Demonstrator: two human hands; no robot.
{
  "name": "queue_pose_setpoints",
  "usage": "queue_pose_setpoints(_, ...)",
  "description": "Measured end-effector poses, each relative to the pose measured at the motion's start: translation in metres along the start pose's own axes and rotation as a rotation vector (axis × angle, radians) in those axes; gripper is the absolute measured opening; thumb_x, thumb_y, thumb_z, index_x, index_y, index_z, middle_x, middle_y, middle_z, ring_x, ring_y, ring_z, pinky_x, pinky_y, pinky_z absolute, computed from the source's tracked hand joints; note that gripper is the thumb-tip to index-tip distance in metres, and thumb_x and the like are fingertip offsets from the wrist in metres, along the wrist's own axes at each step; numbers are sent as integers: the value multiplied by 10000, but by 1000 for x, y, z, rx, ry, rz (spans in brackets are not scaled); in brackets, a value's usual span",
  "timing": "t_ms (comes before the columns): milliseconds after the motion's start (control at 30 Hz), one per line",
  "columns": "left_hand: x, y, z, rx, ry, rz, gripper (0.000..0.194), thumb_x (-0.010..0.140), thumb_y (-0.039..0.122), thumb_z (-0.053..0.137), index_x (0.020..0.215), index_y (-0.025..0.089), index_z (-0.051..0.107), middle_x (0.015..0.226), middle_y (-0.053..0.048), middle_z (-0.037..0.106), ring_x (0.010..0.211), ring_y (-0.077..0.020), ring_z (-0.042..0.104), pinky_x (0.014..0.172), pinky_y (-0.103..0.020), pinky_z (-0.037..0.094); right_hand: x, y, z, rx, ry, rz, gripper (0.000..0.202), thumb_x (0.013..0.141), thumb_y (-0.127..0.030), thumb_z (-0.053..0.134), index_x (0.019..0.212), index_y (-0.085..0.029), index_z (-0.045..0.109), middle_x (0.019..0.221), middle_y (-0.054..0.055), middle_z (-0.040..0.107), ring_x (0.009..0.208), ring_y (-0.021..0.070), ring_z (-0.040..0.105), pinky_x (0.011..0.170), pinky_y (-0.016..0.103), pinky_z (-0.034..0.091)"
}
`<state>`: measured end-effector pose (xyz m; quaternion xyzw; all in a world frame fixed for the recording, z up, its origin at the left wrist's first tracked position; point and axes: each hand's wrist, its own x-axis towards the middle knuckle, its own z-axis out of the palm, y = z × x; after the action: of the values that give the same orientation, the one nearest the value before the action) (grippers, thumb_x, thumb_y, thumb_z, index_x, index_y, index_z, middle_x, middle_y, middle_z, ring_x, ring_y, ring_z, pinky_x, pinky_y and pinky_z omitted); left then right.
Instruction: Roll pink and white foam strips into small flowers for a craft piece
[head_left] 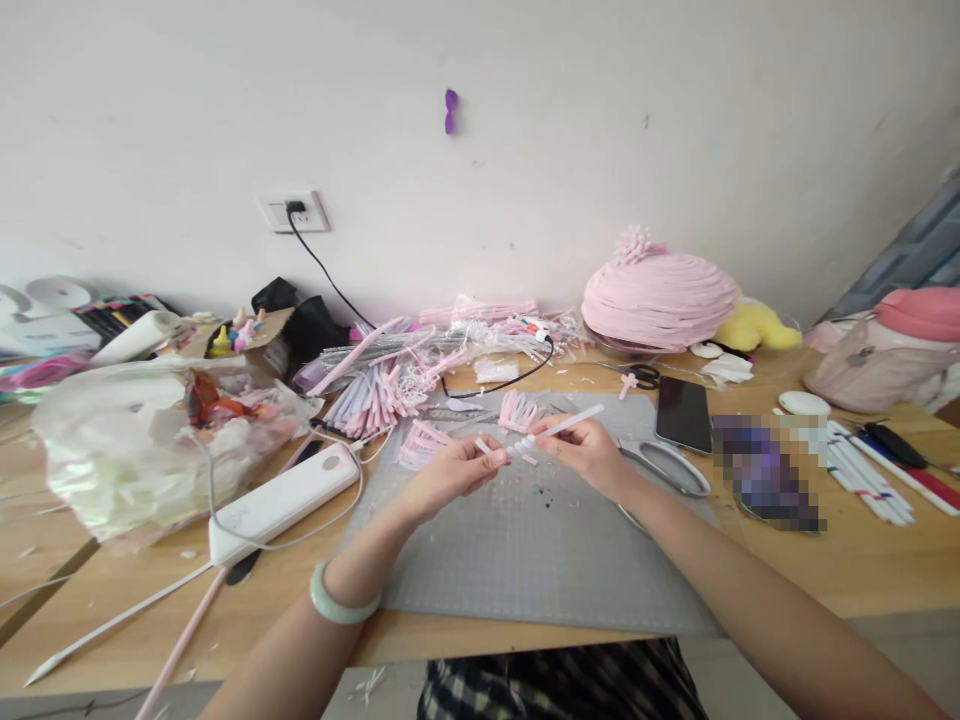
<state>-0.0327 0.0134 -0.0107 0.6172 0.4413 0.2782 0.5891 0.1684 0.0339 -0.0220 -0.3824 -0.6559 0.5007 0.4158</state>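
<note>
My left hand [459, 470] and my right hand [583, 452] are raised above the grey cutting mat [525, 560]. Between them is a white pipe cleaner [577, 417], which looks bunched or coiled in the middle. My left fingers pinch it near one short end; my right fingers pinch it where a longer straight end sticks out to the upper right. Whether it is one piece or two I cannot tell. Just behind lie a small pink-and-white bundle of bent pipe cleaners [520, 410] and a similar one [422, 443] at the left.
Scissors with grey handles [675, 470] lie right of my right hand, near a black phone [684, 413]. White pens [870, 475] lie further right. At the left are a white power strip [285, 503] and a plastic bag [112, 450]. A pink dome [660, 300] stands by the wall.
</note>
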Motion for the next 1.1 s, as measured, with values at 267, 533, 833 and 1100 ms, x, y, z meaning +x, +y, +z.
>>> queue_pose_setpoints(267,3,-5,-17,646,137,179,292,809,397,460,616,192,536,583,11,501,581,-149,456,552,-237,271,11,-1,-18,157,300,3,299,639,-421,660,790,-163,654,514,-52,452,445,58,304,423,212,217)
queue_pose_setpoints(533,1,-6,-24,869,166,83,255,816,301,424,624,200,558,574,-21,540,555,-169,479,535,-252,263,17,-4,-21,404,474,27,293,574,-396,703,742,-178,603,478,-77,372,390,40,226,389,221,142)
queue_pose_setpoints(833,-5,-1,-27,791,27,108,199,687,337,627,838,209,650,854,-50,629,760,-201,548,672,-276,375,17,-5,-24,375,561,-51,309,607,-438,679,772,-196,579,516,-71,396,379,36,229,372,219,144)
queue_pose_setpoints(1100,4,-5,23,-175,171,185,598,658,393,675,1153,167,428,883,-43,587,653,-115,538,630,-261,420,0,3,17,156,317,23,274,705,-434,616,808,-180,613,576,-25,523,478,87,421,437,220,301)
